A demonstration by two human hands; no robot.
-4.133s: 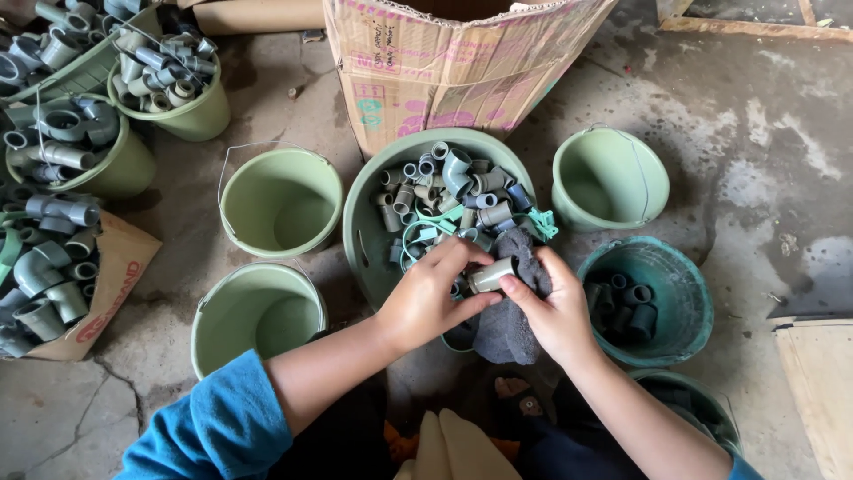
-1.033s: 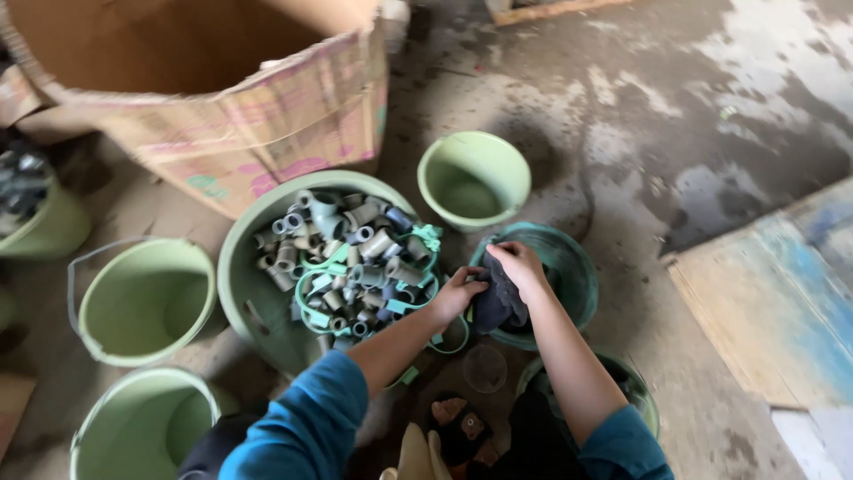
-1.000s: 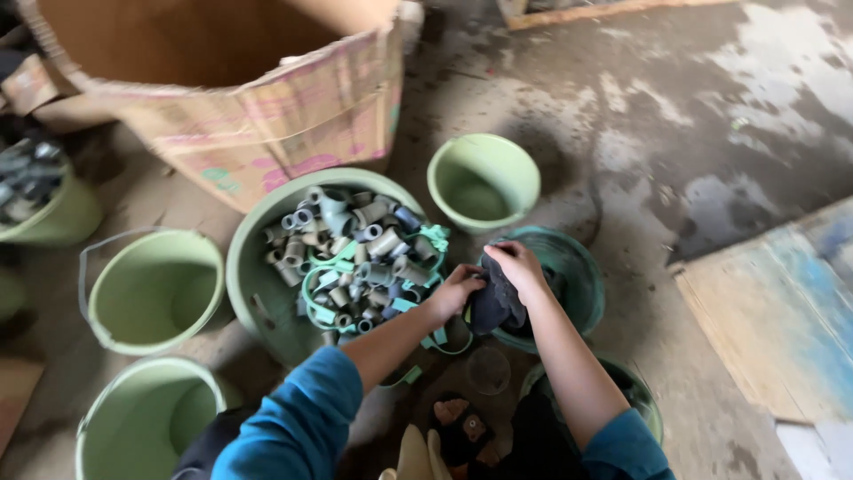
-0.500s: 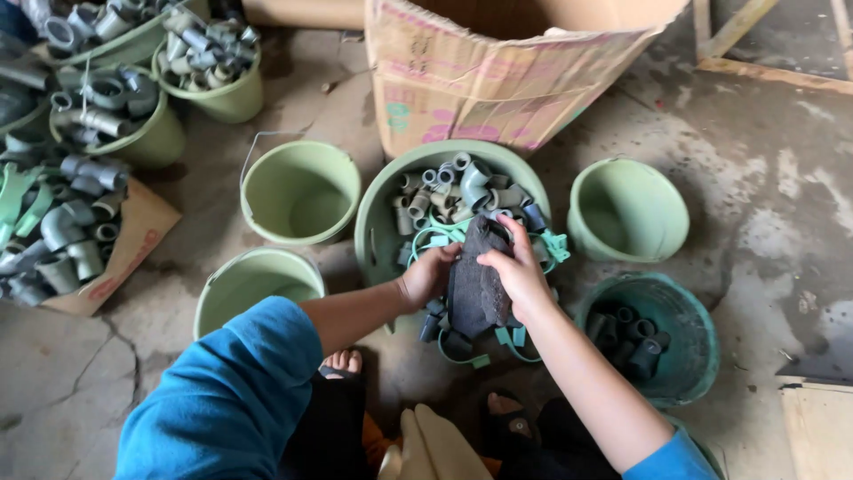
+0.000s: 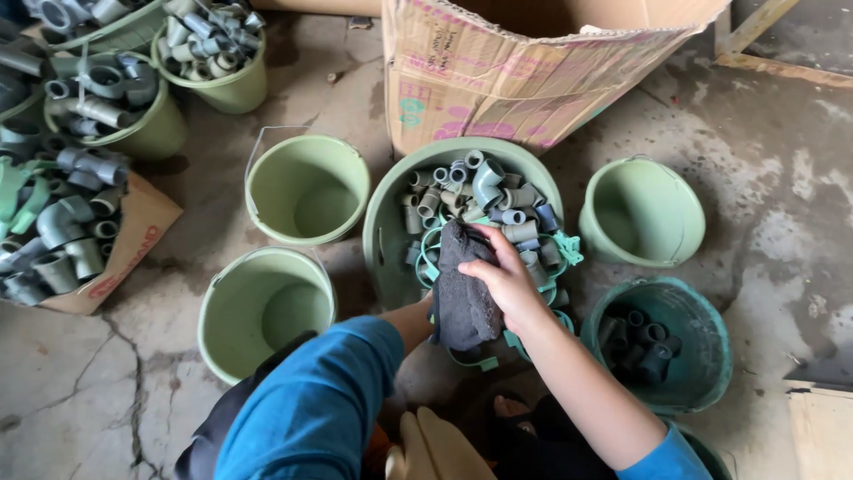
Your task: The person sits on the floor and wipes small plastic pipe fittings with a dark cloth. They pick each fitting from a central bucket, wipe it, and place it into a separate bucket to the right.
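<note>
My right hand [image 5: 505, 283] grips a dark grey cloth [image 5: 462, 289] and presses it down over the near side of a large green basin [image 5: 389, 213] full of grey pipe fittings [image 5: 484, 196]. My left hand is hidden under the cloth; only its forearm and blue sleeve [image 5: 329, 404] show, reaching in from the lower left. A green strap [image 5: 569, 249] lies tangled among the fittings in the basin.
Two pale green buckets [image 5: 306, 188] [image 5: 265, 311] stand left of the basin and another [image 5: 641, 212] to its right. A teal bucket [image 5: 657, 342] holds dark fittings. A cardboard box [image 5: 524, 67] stands behind. More fittings fill buckets and a carton [image 5: 62, 231] at far left.
The view swung back left and steadied. The cloth, held up in both hands before, now lies lower over the basin, with my left hand gone beneath it.
</note>
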